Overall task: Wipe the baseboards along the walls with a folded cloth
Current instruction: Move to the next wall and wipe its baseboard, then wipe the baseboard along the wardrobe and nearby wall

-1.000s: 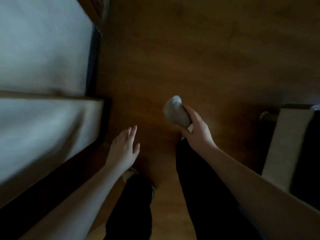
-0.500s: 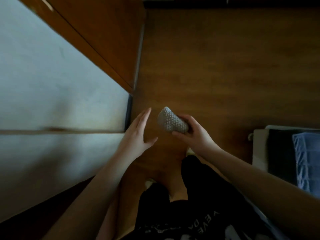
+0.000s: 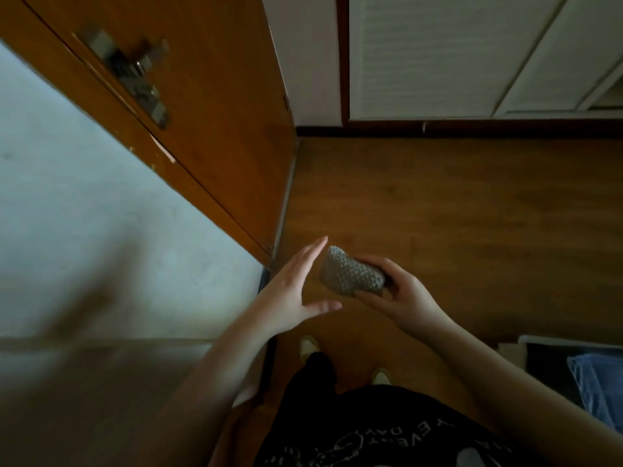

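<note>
Pale grey plaster is filling the left of our view, where the wall is running down beside us, and next to it an orange-brown wooden door with a metal latch plate is standing at an angle. Just right of the door's lower edge, our left hand is hovering above the floor with its fingers straight and the thumb spread out, holding nothing. Just beside it, not quite touching, the folded grey cloth with a knobbly woven texture is sitting in our right hand, whose fingers and thumb are curling round its right end. Below the hands we are seeing our dark trousers and two light shoes on the brown wooden floor. Along the far edge of that floor a dark brown baseboard is running under white panelled doors, well apart from the cloth.
</note>
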{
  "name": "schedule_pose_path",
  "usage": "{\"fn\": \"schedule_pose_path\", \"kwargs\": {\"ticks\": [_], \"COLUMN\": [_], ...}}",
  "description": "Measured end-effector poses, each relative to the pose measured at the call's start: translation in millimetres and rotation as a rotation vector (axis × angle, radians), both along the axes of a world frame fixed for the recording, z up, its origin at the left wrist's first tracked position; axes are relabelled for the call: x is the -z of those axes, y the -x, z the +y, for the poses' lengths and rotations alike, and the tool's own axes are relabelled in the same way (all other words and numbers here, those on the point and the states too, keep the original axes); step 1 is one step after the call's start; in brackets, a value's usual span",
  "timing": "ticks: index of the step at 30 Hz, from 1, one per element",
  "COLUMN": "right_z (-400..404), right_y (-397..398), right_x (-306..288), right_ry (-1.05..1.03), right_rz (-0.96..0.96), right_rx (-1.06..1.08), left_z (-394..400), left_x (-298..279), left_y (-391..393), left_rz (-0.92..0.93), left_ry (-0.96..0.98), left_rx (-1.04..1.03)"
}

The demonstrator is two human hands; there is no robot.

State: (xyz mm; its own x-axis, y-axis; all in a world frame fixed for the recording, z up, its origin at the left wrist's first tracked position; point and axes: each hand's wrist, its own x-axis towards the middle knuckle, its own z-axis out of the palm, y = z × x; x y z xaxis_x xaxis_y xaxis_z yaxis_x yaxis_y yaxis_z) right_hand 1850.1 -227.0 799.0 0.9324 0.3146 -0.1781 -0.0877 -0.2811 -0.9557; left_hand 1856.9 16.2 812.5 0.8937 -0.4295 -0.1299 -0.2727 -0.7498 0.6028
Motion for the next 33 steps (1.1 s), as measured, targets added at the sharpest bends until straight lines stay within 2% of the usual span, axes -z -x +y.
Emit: {"fn": "schedule_pose_path", "kwargs": {"ticks": [9, 15, 22, 26, 33], "right_z": [49, 61, 36, 10, -25], "right_y": [-77, -115, -175, -226, -337], "right_x": [-29, -39, -29, -18, -19], "right_ry": [0.035, 0.037, 0.057, 0.091, 0.153], "right_rz": [-0.028, -0.032, -0.033, -0.098, -0.190], "right_rx": [0.073, 0.117, 0.208, 0.235, 0.160], "left_z": [47, 53, 20, -11, -47], "left_x": [-8, -20, -7, 1, -11], "left_y": [-104, -164, -237, -292, -376], "left_rz": [0.108, 0.099, 0.132, 0.122, 0.088], "left_ry": [0.131, 0.201, 0.172, 0.149, 0.113], "left_rx": [0.064, 0.092, 0.133, 0.119, -0.004]}}
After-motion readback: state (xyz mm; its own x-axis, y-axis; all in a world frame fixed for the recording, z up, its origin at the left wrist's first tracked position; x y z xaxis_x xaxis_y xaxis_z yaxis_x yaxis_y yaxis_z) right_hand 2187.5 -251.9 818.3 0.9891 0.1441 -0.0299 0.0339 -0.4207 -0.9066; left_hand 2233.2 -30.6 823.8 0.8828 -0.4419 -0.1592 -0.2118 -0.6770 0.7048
